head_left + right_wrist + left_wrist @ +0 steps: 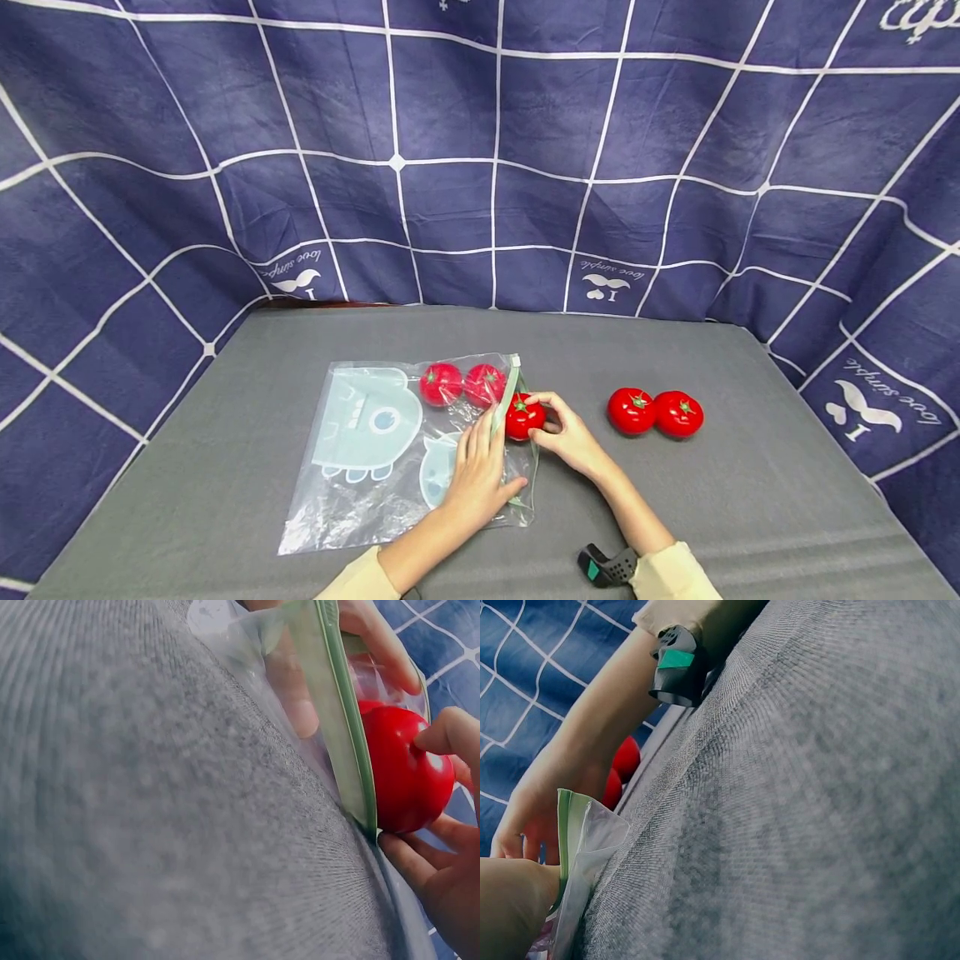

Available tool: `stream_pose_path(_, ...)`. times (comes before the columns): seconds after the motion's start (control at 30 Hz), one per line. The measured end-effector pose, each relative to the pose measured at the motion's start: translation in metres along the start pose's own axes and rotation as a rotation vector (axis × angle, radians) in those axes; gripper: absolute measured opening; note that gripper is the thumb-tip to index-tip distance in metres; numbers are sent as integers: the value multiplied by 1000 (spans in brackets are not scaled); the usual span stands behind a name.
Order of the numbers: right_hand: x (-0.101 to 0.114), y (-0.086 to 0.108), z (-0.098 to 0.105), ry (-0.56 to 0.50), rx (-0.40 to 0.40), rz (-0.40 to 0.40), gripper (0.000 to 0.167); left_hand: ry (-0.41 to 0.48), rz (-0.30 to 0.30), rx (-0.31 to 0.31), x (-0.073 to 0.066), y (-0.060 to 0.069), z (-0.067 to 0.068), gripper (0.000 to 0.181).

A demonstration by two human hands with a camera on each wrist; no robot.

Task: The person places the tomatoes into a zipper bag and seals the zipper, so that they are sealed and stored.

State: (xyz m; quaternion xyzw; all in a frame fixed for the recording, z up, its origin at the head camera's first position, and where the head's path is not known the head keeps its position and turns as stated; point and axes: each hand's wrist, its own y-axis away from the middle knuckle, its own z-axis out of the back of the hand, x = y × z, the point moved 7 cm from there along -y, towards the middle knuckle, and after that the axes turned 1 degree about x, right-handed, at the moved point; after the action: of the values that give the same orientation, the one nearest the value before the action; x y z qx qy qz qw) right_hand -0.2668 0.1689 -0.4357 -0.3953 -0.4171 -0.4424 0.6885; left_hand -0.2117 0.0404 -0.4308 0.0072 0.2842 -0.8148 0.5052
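Note:
A clear zip bag (pixel 345 508) with pale blue cartoon prints lies flat, its green-edged mouth facing right. Two red tomatoes (pixel 441 384) show through the plastic near its far edge. My left hand (pixel 476 479) lies at the mouth with straight fingers and the thumb spread; in the right wrist view that thumb shows through the plastic. Between thumb and fingers, my right hand (pixel 570 437) holds another tomato (pixel 409 776) right at the bag's mouth, beside the green zip strip (pixel 349 727). How far the tomato sits inside is hard to tell.
Two more tomatoes (pixel 632 411) touch each other on the grey table (pixel 675 492), right of my right hand. A black strap with a green patch (pixel 603 567) is at my right wrist. Behind the table hangs a blue curtain (pixel 450 200) with white grid lines.

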Motion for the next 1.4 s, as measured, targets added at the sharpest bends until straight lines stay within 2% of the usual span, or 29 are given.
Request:
stream_pose_path(0.13, -3, -1, 0, 9, -24, 28, 38, 1, -2, -3, 0, 0, 1, 98)
stream_pose_path(0.27, -3, -2, 1, 56, -81, 32, 40, 3, -2, -6, 0, 0, 1, 100)
stream_pose_path(0.43, 7, -4, -1, 89, -119, 33, 42, 14, 1, -11, 1, 0, 1, 100)
stream_pose_path(0.63, 30, -3, -11, 68, -91, 54, 43, 41, 12, 15, 2, -1, 1, 98)
stream_pose_path(0.83, 14, -8, -17, -39, -72, 34, 49, 38, 6, -21, 1, 0, 2, 98)
stream_pose_path(1.0, 5, -10, -27, -82, 5, 49, 53, 30, -3, -43, -1, 0, 2, 102)
stream_pose_path(1.2, 3, -12, -33, -178, 51, -39, 55, 33, 16, 22, 1, 0, 1, 97)
stream_pose_path(1.4, -7, -14, -30, -162, -23, -121, 55, 49, -6, -27, 2, 0, 3, 95)
